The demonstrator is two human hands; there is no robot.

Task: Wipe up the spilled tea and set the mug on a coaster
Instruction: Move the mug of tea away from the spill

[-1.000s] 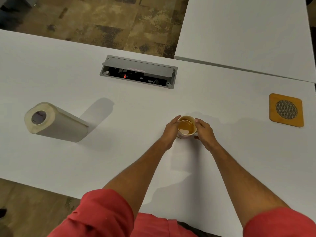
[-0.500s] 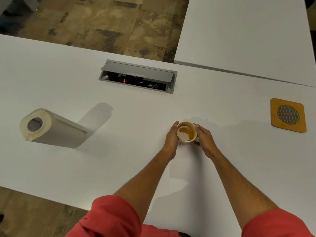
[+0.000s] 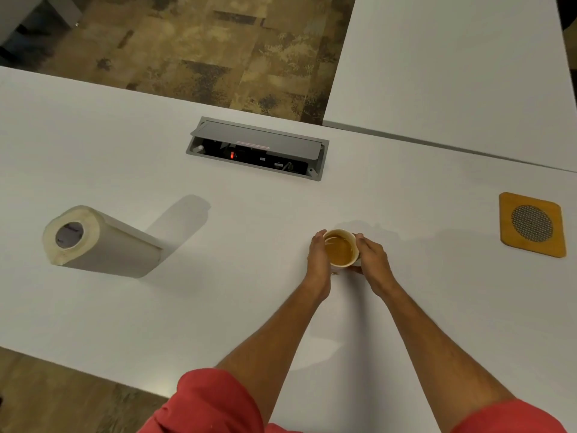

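Both forearms reach forward over the white worktop (image 3: 218, 307) — left hand (image 3: 318, 260) and right hand (image 3: 371, 260) cupped around the mug (image 3: 340, 249) of tea mid-worktop, coaster (image 3: 532, 225) well apart, far right

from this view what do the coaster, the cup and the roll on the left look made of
Coaster: looks like bamboo or wood, matte amber, with a round perforated grey insert, possibly metal or cork.
Cup: likely paper, thin pale rim, matte; holds brown tea.
Paper towel roll: soft off-white paper wound around a core.
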